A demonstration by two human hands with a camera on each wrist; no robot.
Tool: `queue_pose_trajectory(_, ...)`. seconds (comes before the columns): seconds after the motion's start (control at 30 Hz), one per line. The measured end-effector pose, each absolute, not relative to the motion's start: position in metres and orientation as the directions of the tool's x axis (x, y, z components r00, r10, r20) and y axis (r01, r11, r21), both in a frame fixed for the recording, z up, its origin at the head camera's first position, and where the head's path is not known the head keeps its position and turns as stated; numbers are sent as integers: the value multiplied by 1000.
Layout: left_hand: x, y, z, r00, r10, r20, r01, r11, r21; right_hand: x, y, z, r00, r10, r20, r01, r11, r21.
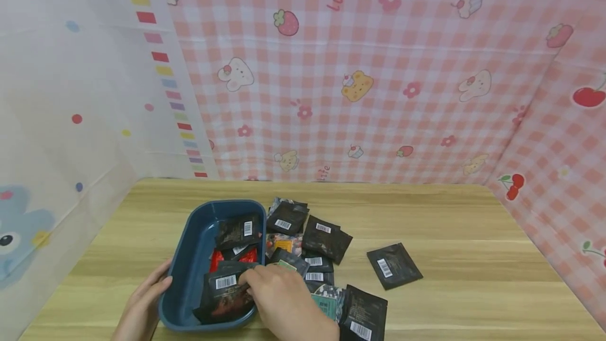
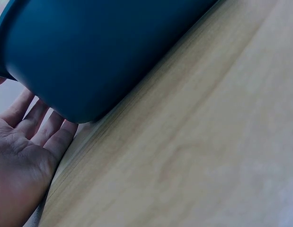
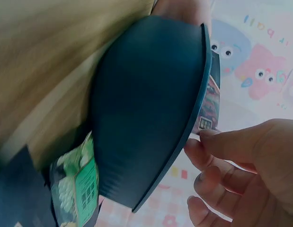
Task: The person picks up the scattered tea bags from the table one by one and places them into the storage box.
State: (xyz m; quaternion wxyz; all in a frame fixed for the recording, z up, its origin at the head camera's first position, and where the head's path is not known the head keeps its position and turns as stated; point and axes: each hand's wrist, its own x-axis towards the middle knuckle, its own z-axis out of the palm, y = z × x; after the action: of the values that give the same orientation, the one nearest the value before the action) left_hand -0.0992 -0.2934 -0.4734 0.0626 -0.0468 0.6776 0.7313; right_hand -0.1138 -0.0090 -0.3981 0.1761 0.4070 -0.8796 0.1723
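A dark blue plastic bin (image 1: 189, 272) stands on the table's left half with several black packets (image 1: 236, 230) and some red ones (image 1: 216, 261) inside. My right hand (image 1: 284, 296) reaches over the bin's right rim and pinches the edge of a black packet (image 1: 220, 294) between thumb and index finger. That packet lies tilted in the near end of the bin, its barcode label upward. In the right wrist view its printed picture side (image 3: 208, 106) shows above the rim. My left hand (image 1: 144, 299) rests against the bin's left outer wall, fingers extended (image 2: 50, 126).
Right of the bin lies a loose pile of black packets (image 1: 326, 238), partly behind my right hand. A green-labelled packet (image 1: 326, 301) is near the front. One black packet (image 1: 394, 266) lies apart on the wooden table (image 1: 473, 257). Patterned cloth (image 1: 331, 120) surrounds the table.
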Motion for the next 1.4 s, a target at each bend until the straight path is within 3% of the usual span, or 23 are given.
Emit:
queue_pose_trajectory(0.13,-100,-293,-471,-985,30,-171,-173,-57,983,-120,-6,-399,-609,-627,486,-766,625,-153)
queue_pose_trajectory(0.37,-100,-292,-469,-984,4,-181,-181,-72,981,-136,7,-394,-659,-609,441,-729,660,-179)
queue_pose_trajectory(0.6,-100,-291,-464,-980,16,-200,-201,-35,979,-150,31,-386,-778,-576,250,-625,748,-223)
queue_pose_trajectory(0.73,-100,-292,-467,-984,39,-174,-176,-60,983,-153,46,-385,-824,-546,149,-566,802,-190)
queue_pose_trajectory(1.1,-97,-296,-471,-988,37,-152,-155,-102,983,-142,94,-386,-878,-465,-117,-421,865,-273)
queue_pose_trajectory(1.4,-97,-294,-474,-991,45,-127,-131,-100,986,-147,125,-392,-933,-243,-265,-197,962,-186)
